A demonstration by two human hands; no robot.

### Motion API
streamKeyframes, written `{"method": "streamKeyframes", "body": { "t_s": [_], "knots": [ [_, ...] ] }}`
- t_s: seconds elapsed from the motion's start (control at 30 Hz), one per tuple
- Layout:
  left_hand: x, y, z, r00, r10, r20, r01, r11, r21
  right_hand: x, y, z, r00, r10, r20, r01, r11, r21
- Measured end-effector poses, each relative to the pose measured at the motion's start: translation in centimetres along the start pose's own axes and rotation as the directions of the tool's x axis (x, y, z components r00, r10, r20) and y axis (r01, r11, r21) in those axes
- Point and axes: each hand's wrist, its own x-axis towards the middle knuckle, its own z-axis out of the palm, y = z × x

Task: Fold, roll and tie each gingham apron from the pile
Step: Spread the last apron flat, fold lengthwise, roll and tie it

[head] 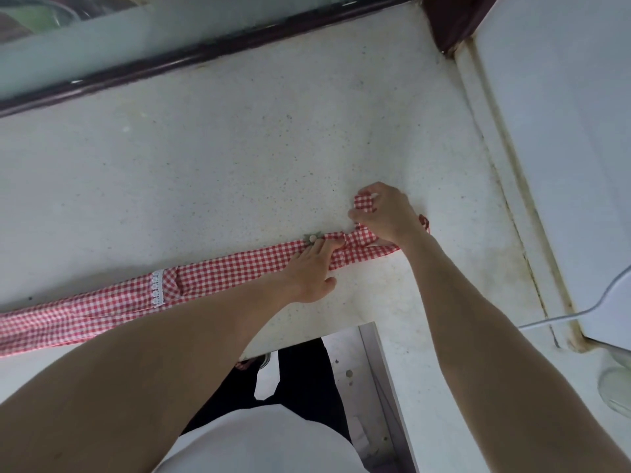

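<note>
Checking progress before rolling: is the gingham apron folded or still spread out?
Folded. The gingham apron lies as a narrow strip on the counter, not yet rolled.

apron point(222, 273): matt gingham cloth, lace trim | counter point(239, 165): speckled smooth stone | window frame point(205, 52): glossy dark

Open countertop point(239, 148) beyond the folded apron point(222, 271); dark window ledge point(205, 52) behind, white appliance point(563, 148) at right.
</note>
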Motion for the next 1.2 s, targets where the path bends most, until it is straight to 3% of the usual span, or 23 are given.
{"method": "streamKeyframes", "body": {
  "t_s": [0.1,0.2,0.27,0.33,0.5,0.6,0.73,0.83,0.97,1.07,1.13,1.2],
  "knots": [
    [0.0,0.0,0.0,1.0,0.0,0.001,0.0,1.0,-0.005,0.3,0.4,-0.6,0.989,-0.059,-0.139,0.082,0.983,0.163],
    [0.1,0.1,0.0,1.0,-0.011,0.005,0.011,1.0,-0.018,0.1,2.1,-1.0,0.969,0.1,-0.226,-0.011,0.931,0.365],
    [0.1,0.1,0.1,1.0,-0.014,0.004,0.014,1.0,-0.02,-0.7,2.9,-0.9,0.95,0.251,-0.184,-0.104,0.812,0.575],
    [0.1,0.1,0.0,1.0,-0.016,-0.002,0.016,1.0,-0.021,-2.0,2.9,-1.2,0.943,0.299,-0.144,-0.113,0.696,0.709],
    [0.1,0.2,0.0,1.0,-0.012,-0.005,0.012,0.999,-0.031,-6.4,2.4,-1.2,0.964,-0.051,-0.263,0.175,0.862,0.475],
    [0.3,0.0,0.1,1.0,-0.022,-0.009,0.021,0.999,-0.041,-8.7,3.3,1.2,0.947,-0.154,-0.281,0.247,0.91,0.333],
    [0.5,-0.1,0.4,1.0,-0.027,-0.015,0.027,0.999,-0.029,-9.6,5.4,4.2,0.95,0.149,-0.275,-0.053,0.943,0.329],
    [0.5,-0.1,0.5,0.999,-0.032,-0.014,0.032,0.999,-0.034,-9.1,5.7,5.3,0.886,0.273,-0.373,-0.15,0.933,0.327],
    [0.5,-0.2,0.5,0.999,-0.025,-0.023,0.025,0.999,-0.029,-8.0,4.9,4.5,0.781,0.486,-0.392,-0.341,0.858,0.384],
    [0.5,0.2,0.5,0.999,-0.037,-0.035,0.036,0.999,-0.034,-8.0,4.5,4.4,0.721,0.564,-0.403,-0.431,0.82,0.377],
    [0.6,1.0,0.6,0.992,-0.06,-0.107,0.057,0.998,-0.031,-8.4,4.2,5.4,0.69,0.591,-0.419,-0.435,0.8,0.413],
    [0.6,2.4,0.5,0.948,-0.069,-0.312,0.063,0.998,-0.03,-8.7,4.0,6.4,0.67,0.618,-0.412,-0.421,0.773,0.474]
  ]
}}
